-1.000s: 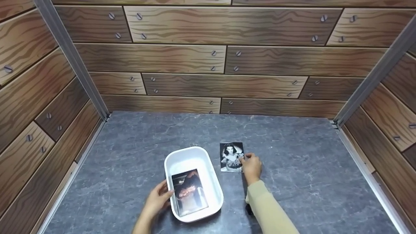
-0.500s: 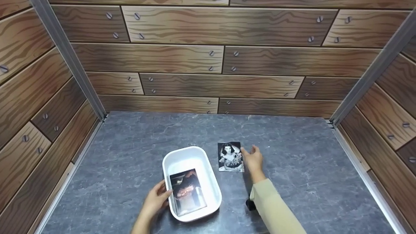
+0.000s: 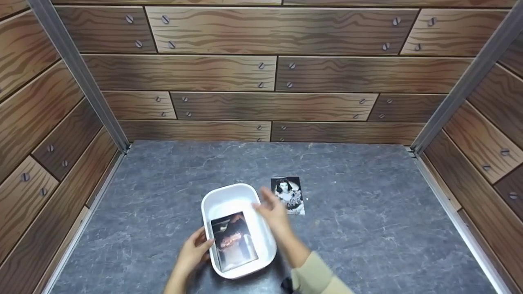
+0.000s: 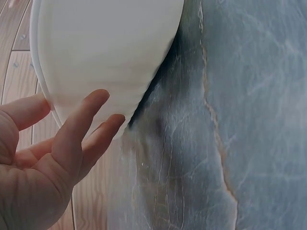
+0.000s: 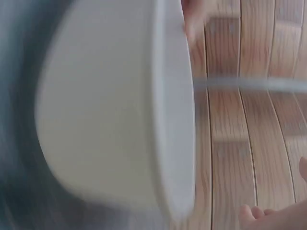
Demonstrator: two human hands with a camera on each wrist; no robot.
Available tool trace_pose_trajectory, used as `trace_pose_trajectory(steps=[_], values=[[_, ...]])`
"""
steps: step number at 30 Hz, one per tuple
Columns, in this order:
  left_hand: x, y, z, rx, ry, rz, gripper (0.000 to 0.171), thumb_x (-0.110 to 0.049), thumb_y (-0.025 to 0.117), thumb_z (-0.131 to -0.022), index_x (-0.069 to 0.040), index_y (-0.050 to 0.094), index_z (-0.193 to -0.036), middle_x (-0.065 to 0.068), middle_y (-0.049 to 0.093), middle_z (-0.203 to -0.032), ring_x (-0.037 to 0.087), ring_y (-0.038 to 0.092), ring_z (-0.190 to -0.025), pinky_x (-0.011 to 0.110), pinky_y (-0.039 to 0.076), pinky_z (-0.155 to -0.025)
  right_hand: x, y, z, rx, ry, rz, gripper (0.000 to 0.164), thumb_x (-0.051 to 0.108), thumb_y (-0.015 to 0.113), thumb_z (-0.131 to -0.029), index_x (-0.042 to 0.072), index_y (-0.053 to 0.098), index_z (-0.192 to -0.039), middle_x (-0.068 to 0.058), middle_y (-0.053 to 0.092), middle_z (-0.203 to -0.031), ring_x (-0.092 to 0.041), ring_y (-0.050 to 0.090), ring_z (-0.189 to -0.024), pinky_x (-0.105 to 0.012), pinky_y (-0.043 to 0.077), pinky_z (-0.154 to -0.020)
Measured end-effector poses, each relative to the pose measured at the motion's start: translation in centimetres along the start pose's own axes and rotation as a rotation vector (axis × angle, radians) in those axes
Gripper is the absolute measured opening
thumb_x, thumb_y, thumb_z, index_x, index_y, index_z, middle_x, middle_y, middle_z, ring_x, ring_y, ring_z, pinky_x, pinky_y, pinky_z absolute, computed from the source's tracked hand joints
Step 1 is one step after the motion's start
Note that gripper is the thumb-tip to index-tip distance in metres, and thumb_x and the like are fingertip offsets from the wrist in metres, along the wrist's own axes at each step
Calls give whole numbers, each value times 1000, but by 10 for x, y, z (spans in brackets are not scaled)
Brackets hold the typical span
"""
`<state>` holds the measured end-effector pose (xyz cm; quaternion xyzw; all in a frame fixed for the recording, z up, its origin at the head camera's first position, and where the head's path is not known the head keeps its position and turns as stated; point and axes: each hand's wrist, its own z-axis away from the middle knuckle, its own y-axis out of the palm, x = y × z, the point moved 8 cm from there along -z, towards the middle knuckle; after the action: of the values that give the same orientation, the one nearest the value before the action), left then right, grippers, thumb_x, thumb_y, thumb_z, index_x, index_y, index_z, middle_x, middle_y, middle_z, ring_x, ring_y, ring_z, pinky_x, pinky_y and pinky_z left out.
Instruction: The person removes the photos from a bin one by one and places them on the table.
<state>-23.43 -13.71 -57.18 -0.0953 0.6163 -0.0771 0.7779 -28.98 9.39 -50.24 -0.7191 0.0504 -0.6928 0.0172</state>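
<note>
A white plastic tub [image 3: 229, 199] stands on the table in the head view, with a dark colour photo [image 3: 235, 241] lying flat inside it. My left hand [image 3: 191, 252] holds the tub's left side. In the left wrist view, that thumb is at the rim and the fingertips [image 4: 117, 120] touch the outer wall. Blurred, my right hand [image 3: 276, 214] hovers by the tub's right rim with fingers spread and nothing in them. Partly behind it lies a black-and-white photo [image 3: 293, 196] of a person, flat on the table. The right wrist view shows the tub's side [image 5: 100, 110] close up.
The grey marbled tabletop [image 3: 367, 212] reaches back to a wood-plank patterned wall [image 3: 220, 73]. Similar side walls [image 3: 478, 134] and metal corner posts [image 3: 77, 73] flank it. A black object [image 3: 287, 284] shows beneath the right sleeve [image 3: 316, 275].
My right hand has left the black-and-white photo's right edge and swung left to the tub's rim, fingers spread. The photo stays on the table. My left hand keeps its hold.
</note>
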Motion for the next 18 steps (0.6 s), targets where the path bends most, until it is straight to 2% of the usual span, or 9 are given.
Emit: trace_pose_trajectory(steps=[3,7,12,18], values=[[0,1,-1,3,-3,-4,60,-8,61,-94,12,33,-143,35,43,-139,46,52,-123,38,60,-73,-11,24,18,84,35,-2,68,13,74,-84,-8,42,-140,-29,47,-139,-43,54,-119,-38,53,-96],[-1,3,-1,7,-2,-1,60,-9,60,-94,13,32,-143,37,42,-140,49,49,-125,40,60,-75,-29,40,32,126,49,40,70,15,76,-83,-12,42,-137,-32,49,-132,-42,57,-108,-39,56,-86],[0,2,-1,-2,-9,-17,62,-11,61,-94,13,32,-143,37,42,-139,49,50,-124,39,60,-72,-46,42,35,94,53,156,69,15,77,-81,-17,44,-133,-33,51,-128,-45,52,-111,-49,49,-93],[0,1,0,-5,0,-1,60,-8,61,-94,13,33,-143,36,42,-139,48,51,-124,37,60,-71,-58,43,35,107,174,266,72,17,77,-78,-17,45,-133,-38,46,-133,-51,46,-123,-57,39,-105]])
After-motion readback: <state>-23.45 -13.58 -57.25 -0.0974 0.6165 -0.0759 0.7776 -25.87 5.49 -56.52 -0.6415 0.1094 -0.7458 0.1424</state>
